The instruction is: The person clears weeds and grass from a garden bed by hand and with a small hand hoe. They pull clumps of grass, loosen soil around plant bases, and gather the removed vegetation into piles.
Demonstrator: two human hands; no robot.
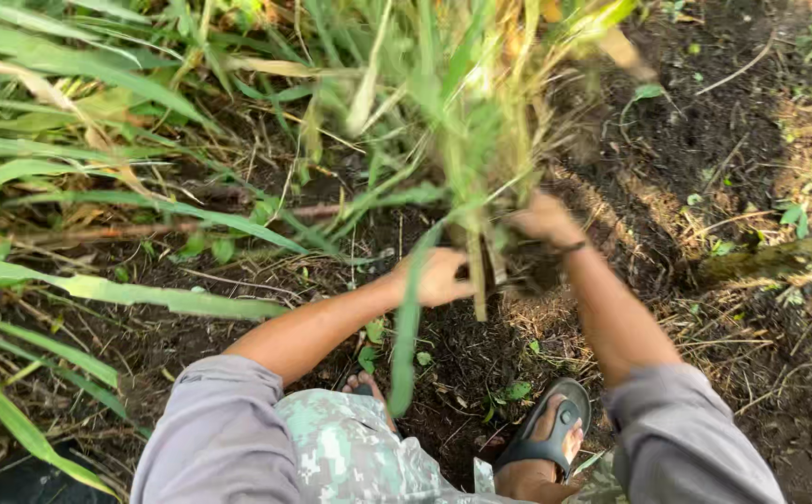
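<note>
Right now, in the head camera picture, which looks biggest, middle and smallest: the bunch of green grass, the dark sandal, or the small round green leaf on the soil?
1. Tall bunch of green grass, gripped by both hands, largest by far.
2. Dark rubber sandal.
3. Small round green leaf, smallest.
</note>
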